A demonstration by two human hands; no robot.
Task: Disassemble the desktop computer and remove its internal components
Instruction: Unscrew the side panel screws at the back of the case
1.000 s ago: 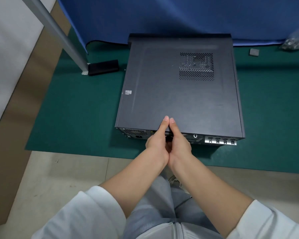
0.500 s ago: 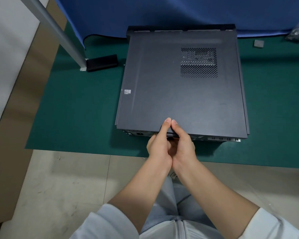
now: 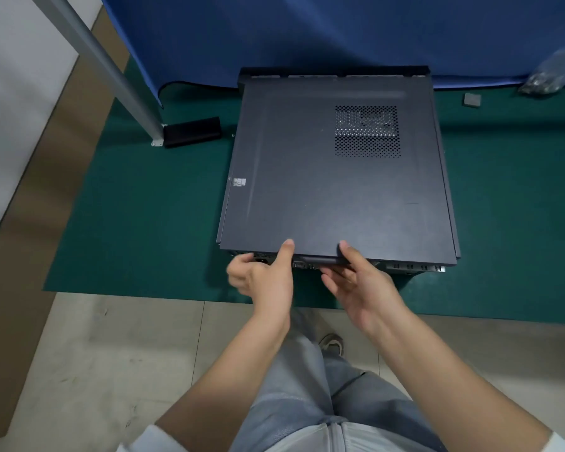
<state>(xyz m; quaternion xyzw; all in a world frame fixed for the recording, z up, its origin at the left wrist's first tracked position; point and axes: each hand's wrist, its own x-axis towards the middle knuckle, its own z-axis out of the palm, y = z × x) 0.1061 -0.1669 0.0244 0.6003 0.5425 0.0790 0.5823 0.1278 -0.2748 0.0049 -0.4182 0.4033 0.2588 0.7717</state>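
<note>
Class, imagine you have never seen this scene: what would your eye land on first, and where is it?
First, the big dark computer case lying flat on the green mat, mid-frame. Next, the left hand and right hand gripping the near edge of its side panel, thumbs on top. Behind hangs a blue cloth.

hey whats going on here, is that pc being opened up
A person is working on a desktop computer case that lies flat on a green mat. Both hands hold the near edge of its side panel: the left hand and right hand each have a thumb on top and fingers underneath. The panel overhangs the case's near end, with ports visible below it. Nothing inside is exposed yet.
</note>
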